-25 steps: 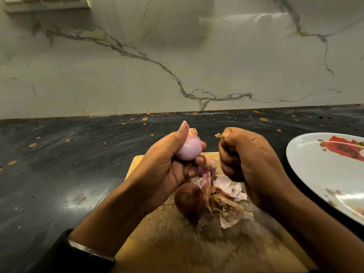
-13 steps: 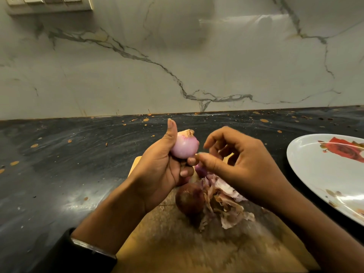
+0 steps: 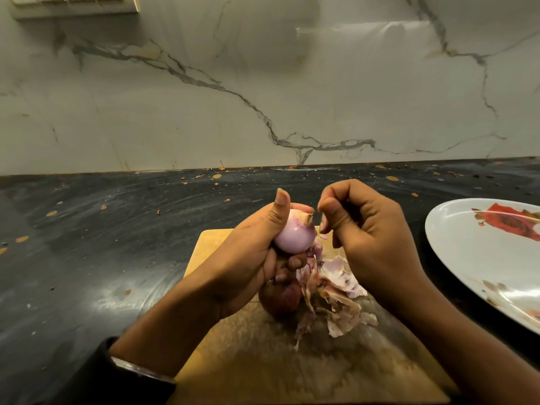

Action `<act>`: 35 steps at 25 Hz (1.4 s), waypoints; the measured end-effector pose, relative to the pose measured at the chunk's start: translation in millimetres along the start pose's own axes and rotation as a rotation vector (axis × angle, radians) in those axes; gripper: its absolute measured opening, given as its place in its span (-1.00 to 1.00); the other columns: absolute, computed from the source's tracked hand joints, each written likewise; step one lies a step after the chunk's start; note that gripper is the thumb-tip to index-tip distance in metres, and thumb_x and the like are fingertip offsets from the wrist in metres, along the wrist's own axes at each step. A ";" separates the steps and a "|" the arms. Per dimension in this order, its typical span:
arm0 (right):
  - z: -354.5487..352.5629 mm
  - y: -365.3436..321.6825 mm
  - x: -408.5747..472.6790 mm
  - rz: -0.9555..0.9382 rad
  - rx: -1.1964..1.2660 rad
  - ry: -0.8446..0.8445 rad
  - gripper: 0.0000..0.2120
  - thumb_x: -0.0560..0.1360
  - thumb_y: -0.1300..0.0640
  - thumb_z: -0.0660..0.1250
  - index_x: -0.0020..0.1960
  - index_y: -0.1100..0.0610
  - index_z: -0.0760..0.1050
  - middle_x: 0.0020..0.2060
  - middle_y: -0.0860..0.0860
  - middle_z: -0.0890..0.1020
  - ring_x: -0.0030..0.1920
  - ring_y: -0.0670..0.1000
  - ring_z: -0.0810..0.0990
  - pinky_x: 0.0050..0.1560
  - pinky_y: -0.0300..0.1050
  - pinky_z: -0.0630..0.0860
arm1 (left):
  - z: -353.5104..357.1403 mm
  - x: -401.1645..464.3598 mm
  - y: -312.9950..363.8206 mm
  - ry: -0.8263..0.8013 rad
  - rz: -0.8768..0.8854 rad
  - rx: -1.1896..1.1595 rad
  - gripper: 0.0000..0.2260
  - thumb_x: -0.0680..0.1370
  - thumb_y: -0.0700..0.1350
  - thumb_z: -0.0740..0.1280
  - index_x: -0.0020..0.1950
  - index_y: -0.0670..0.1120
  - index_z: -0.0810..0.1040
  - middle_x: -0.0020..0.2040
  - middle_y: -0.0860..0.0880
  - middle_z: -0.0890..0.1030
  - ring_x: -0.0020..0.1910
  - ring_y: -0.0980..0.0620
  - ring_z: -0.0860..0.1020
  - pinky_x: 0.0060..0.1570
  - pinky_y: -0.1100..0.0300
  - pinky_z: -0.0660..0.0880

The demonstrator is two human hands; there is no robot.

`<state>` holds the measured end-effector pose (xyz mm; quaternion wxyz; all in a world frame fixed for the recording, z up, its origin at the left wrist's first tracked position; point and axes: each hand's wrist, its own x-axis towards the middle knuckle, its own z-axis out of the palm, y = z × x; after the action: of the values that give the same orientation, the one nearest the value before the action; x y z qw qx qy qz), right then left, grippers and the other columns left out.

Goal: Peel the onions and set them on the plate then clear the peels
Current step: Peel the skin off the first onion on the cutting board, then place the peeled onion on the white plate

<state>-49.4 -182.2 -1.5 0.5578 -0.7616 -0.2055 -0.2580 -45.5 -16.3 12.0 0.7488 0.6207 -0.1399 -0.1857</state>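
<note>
My left hand (image 3: 248, 258) grips a pale pink peeled onion (image 3: 293, 236) above the wooden cutting board (image 3: 263, 361), thumb upright along its left side. A dry stub sticks out at the onion's top right. My right hand (image 3: 368, 235) hovers just right of it with fingers curled, fingertips close to the stub and holding nothing that I can see. Below my left hand a dark, unpeeled onion (image 3: 280, 299) lies on the board. A pile of pink and tan peels (image 3: 333, 293) lies beside it. The white plate (image 3: 473, 258) with a red rose print sits at the right, with no onions on its visible part.
The board rests on a black, speckled countertop (image 3: 102, 244) that runs to a marbled wall (image 3: 263, 83). A switch panel (image 3: 73, 4) is at the top left. The plate's right part is cut off by the frame edge.
One second ago my right hand was a fist pinching a bit of peel; it then opened toward the onion and now curls near the stub. My left hand turned the onion slightly.
</note>
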 end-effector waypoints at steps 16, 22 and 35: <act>-8.7 13.7 3.5 0.107 0.001 -0.148 -0.63 0.46 0.02 0.46 0.26 -0.03 0.57 0.10 -0.05 0.65 -0.10 0.14 0.69 -0.09 0.12 0.66 | -10.4 0.1 6.5 0.009 0.051 0.036 -0.76 0.66 -0.13 0.19 0.31 -0.14 0.44 0.03 -0.18 0.69 -0.12 -0.10 0.69 -0.18 0.12 0.66; -10.5 7.9 4.2 0.185 0.112 -0.139 -0.66 0.43 0.02 0.47 0.20 0.01 0.62 0.03 -0.05 0.70 -0.07 0.11 0.68 -0.12 -0.12 0.64 | -6.7 -0.5 5.9 0.046 0.106 0.080 -0.77 0.66 -0.19 0.20 0.32 -0.15 0.44 0.01 -0.18 0.66 -0.20 -0.01 0.66 -0.29 0.24 0.61; -29.0 1.6 1.5 0.247 0.030 -0.177 -0.56 0.40 -0.10 0.45 0.26 -0.07 0.59 0.15 -0.10 0.65 0.08 -0.09 0.64 -0.02 -0.19 0.63 | 2.5 7.2 2.8 0.012 0.119 0.179 -0.73 0.61 -0.21 0.30 0.32 -0.11 0.46 0.17 -0.18 0.62 0.09 -0.14 0.66 0.14 -0.08 0.60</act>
<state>-52.0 -210.3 5.3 0.5762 -0.7925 -0.1625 -0.1163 -39.8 -21.2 15.1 0.7008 0.6768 -0.1881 -0.1242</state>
